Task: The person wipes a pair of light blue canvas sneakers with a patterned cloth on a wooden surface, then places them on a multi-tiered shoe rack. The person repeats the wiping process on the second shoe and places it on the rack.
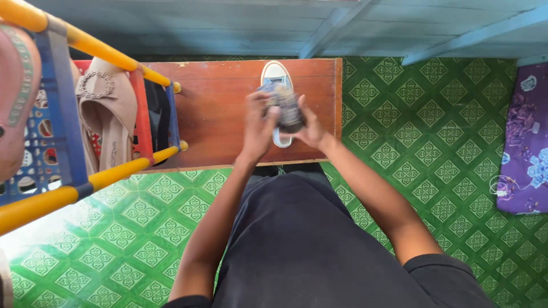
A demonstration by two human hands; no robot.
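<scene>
Both hands meet over the middle of the table, and each grip is closed on the same thing: a dark, crumpled cloth (287,107) with bluish patches, blurred in the view. The left hand (258,126) wraps it from the left with fingers curled over its top; the right hand (311,128) clasps it from the right, thumb side up. The cloth is held just above a sneaker (275,74) with a white rubber toe cap and a blue upper, which lies on the table with its toe toward the far edge and its heel hidden under the hands. Whether the cloth touches the shoe cannot be told.

The table (222,108) is reddish-brown wood, and the sneaker sits right of its middle, nearer the right edge. At the table's left edge stands a shoe rack (68,142) with yellow rails and blue and red plastic sides. A beige flat shoe (108,114) with a ring-shaped buckle rests on it, and a pink sandal (14,97) sits at the far left. Below lies a green patterned floor (434,154), with a purple flowered cloth (528,142) at the right border.
</scene>
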